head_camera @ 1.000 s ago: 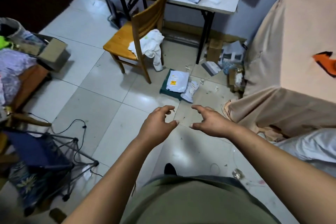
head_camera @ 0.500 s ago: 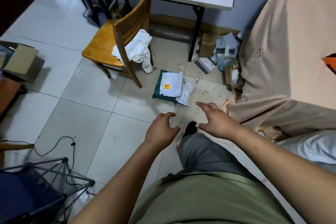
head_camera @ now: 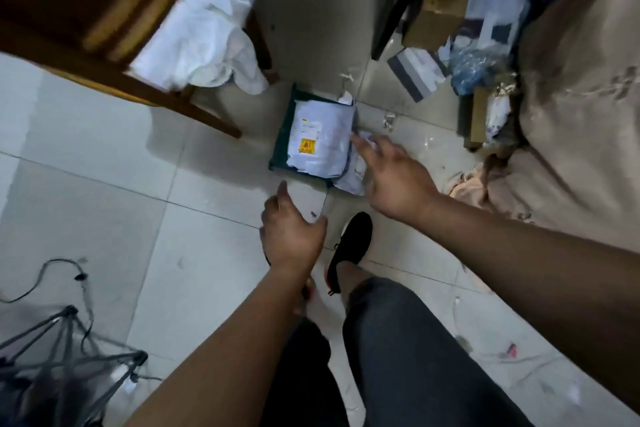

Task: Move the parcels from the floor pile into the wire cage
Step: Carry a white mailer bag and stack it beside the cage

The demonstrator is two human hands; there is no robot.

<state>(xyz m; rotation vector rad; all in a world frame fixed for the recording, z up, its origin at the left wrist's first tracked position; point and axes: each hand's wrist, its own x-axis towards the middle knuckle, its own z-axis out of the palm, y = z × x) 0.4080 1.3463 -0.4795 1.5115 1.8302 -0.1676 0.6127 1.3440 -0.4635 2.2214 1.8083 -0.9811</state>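
Floor tiles (head_camera: 104,191) pale, wooden chair (head_camera: 86,7), wire cage (head_camera: 138,355)

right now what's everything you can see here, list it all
white parcel: one, white with yellow label, top of floor pile
green parcel: one, dark green, under the white parcel
small parcel: one, white, right edge of pile
wire cage: one, grey, bottom left
chair: one, brown wood, top left
cloth: one, white, draped on chair
cable: one, black, floor at left
cardboard boxes: at least two, brown, top right
cover: one, beige, right side
shoe: one, black, on person's foot
left grip: bare hand, empty, before the pile
right grip: bare hand, fingers straight, over small parcel
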